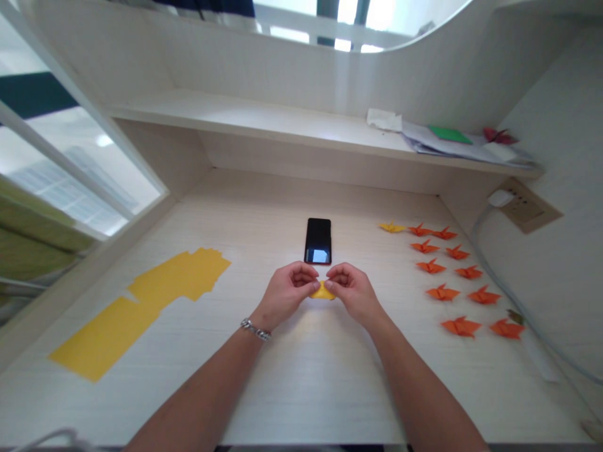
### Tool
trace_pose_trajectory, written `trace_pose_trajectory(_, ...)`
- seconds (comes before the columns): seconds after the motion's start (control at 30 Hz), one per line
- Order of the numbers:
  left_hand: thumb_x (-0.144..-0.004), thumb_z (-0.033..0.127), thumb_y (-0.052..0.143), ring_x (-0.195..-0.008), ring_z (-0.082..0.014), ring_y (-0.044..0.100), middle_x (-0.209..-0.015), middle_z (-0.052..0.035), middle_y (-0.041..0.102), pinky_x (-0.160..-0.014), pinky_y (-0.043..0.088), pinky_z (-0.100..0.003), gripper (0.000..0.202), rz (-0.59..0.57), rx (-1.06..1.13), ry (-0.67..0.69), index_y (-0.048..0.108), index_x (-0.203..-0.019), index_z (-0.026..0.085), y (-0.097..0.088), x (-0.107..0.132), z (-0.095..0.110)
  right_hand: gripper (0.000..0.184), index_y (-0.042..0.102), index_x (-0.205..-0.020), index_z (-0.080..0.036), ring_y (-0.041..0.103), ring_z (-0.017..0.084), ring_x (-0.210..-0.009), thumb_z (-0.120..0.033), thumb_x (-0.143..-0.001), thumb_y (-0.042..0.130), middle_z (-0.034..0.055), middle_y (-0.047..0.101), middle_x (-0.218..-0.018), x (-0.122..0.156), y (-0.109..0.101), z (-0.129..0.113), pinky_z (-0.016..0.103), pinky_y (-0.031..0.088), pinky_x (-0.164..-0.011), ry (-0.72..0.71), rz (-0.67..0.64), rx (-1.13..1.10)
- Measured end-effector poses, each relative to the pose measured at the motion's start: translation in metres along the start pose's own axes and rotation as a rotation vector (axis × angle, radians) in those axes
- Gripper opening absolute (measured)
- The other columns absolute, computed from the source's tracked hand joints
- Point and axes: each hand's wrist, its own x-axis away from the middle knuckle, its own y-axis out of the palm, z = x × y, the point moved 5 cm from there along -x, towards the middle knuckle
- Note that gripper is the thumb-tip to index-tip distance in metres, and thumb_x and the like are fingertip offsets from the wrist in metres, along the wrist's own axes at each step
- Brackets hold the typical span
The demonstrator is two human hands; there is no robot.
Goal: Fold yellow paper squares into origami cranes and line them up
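Observation:
Between my two hands, near the middle of the desk, is a small folded piece of yellow paper point(322, 292). My left hand point(293, 285) pinches its left side between thumb and fingers; a chain bracelet is on that wrist. On the opposite side, my right hand point(349, 285) pinches the paper in the same way. The fingertips cover part of the folds. Just beyond the hands lies a black phone point(318, 238), flat on the desk.
Overlapping yellow paper sheets point(106, 336) spread across the left. At right stand several orange paper cranes point(443, 292) in rows, with a yellow paper crane point(392, 227) at the back. A cable point(502, 276) runs from the wall socket point(526, 206). Papers lie on the shelf point(282, 122).

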Motion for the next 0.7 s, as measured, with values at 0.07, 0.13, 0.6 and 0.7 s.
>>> trace_pose_trajectory(0.07,-0.067,0.021,0.071,-0.071,-0.0136,0.062,-0.076,-0.003,0.065,-0.069,0.053,-0.026,0.018,0.001,-0.005,0.011,0.061,-0.081,0.014,0.0008,0.0003,0.0002,0.019,0.056,-0.08,-0.019,0.057,0.013,-0.062,-0.027,-0.068,0.069,-0.0009,0.06,-0.07,0.0002,0.0007,0.0,0.025,0.045,-0.057,-0.009,0.008,0.03)
trace_pose_trajectory(0.13,-0.067,0.021,0.071,-0.07,-0.0129,0.062,-0.076,-0.0023,0.064,-0.068,0.053,-0.026,0.018,-0.001,-0.011,0.021,0.06,-0.079,0.014,0.002,0.0004,0.0001,0.018,0.053,-0.077,-0.019,0.056,0.012,-0.062,-0.026,-0.068,0.068,-0.0016,0.058,-0.07,0.0009,0.0016,-0.0004,0.024,0.045,-0.057,-0.03,0.037,0.073)
trace_pose_trajectory(0.6,-0.065,0.022,0.073,-0.07,-0.0139,0.063,-0.075,-0.0022,0.064,-0.067,0.053,-0.026,0.024,0.048,0.04,-0.001,0.058,-0.081,0.014,-0.0022,-0.0006,-0.0027,0.023,0.056,-0.09,-0.019,0.059,0.014,-0.061,-0.029,-0.072,0.066,-0.0013,0.062,-0.066,-0.0002,-0.0008,0.0002,0.027,0.049,-0.057,0.011,-0.042,0.002)
trace_pose_trajectory(0.7,-0.066,0.021,0.073,-0.071,-0.0136,0.063,-0.075,-0.0021,0.064,-0.067,0.053,-0.026,0.023,0.042,0.045,-0.011,0.058,-0.083,0.014,-0.0023,-0.0007,-0.0033,0.022,0.056,-0.092,-0.02,0.06,0.014,-0.061,-0.027,-0.073,0.064,-0.0013,0.062,-0.067,0.0006,-0.0006,0.001,0.027,0.05,-0.057,0.031,-0.056,0.024)
